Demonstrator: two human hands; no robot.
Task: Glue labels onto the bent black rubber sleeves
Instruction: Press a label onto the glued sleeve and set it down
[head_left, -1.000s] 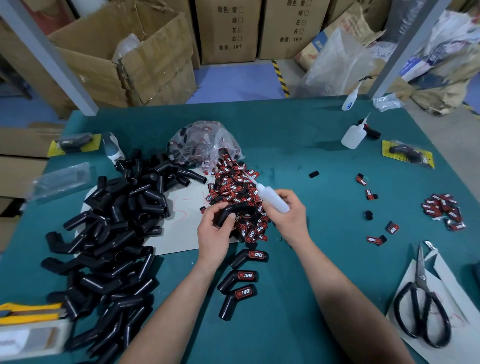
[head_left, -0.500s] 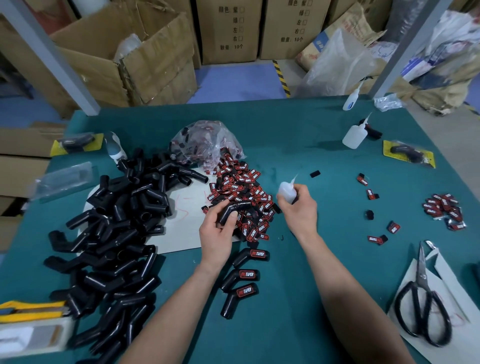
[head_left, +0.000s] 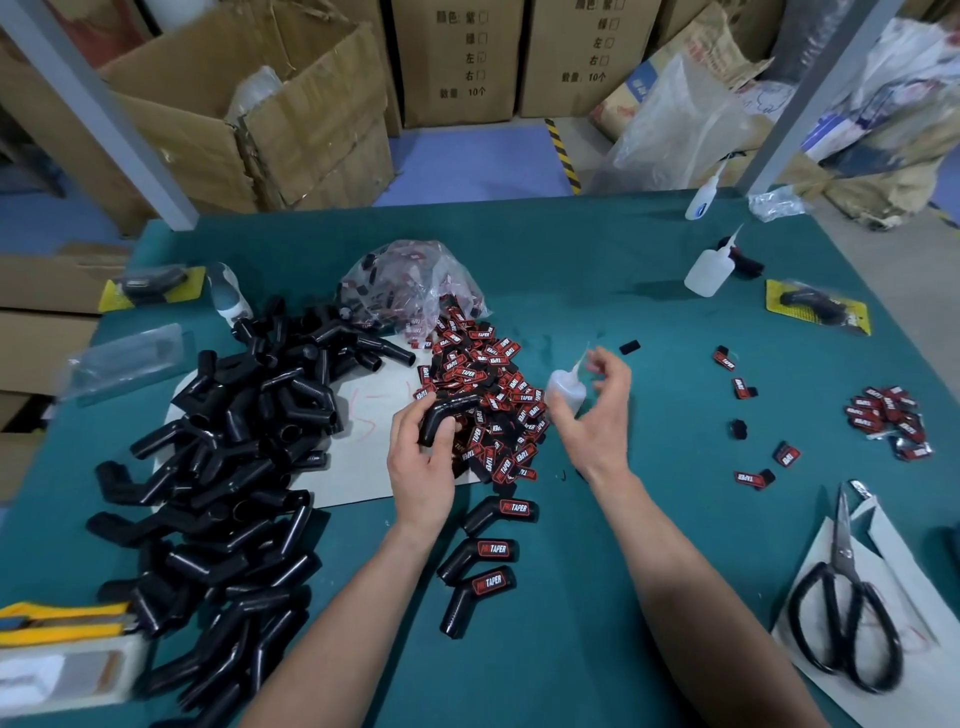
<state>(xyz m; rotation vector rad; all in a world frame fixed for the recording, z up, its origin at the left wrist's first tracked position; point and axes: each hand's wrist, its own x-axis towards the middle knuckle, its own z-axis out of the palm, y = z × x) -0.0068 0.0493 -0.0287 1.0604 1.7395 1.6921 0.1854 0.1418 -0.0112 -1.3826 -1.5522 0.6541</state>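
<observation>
My left hand (head_left: 421, 467) grips a bent black rubber sleeve (head_left: 441, 413) over a heap of red-and-black labels (head_left: 483, 384). My right hand (head_left: 597, 415) hovers with fingers spread just right of a small white glue bottle (head_left: 565, 388), which stands upright at the heap's edge beside my thumb. Three sleeves with labels on them (head_left: 491, 553) lie in a row between my forearms. A big pile of plain black sleeves (head_left: 234, 447) covers the left of the green table (head_left: 597, 597).
A clear bag of labels (head_left: 410, 286) lies behind the heap. Two more glue bottles (head_left: 709, 270) stand far right, with a packaged sleeve (head_left: 815, 306) and loose labels (head_left: 888, 421). Scissors (head_left: 847, 623) lie on paper near right. A yellow knife (head_left: 62, 623) sits near left.
My right hand carried the glue bottle off the sleeve to the right, set it upright and opened its fingers. My left hand kept hold of the sleeve.
</observation>
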